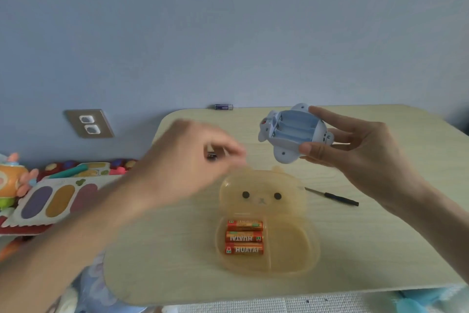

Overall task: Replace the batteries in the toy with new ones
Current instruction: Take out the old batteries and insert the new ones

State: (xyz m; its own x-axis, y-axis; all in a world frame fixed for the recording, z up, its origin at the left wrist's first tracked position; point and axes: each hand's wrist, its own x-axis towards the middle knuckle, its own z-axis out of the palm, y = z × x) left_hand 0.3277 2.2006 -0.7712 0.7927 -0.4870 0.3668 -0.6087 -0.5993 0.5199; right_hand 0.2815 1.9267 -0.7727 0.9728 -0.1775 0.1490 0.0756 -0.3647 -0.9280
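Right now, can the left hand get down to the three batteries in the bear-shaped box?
Probably yes. The left hand hovers above the open box, and the batteries lie uncovered in its near compartment. But the fingers seem to pinch something small and dark, blurred, which may need setting down first.

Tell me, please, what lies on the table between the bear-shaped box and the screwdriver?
Nothing: in the head view, the table is bare between the bear-shaped box and the screwdriver.
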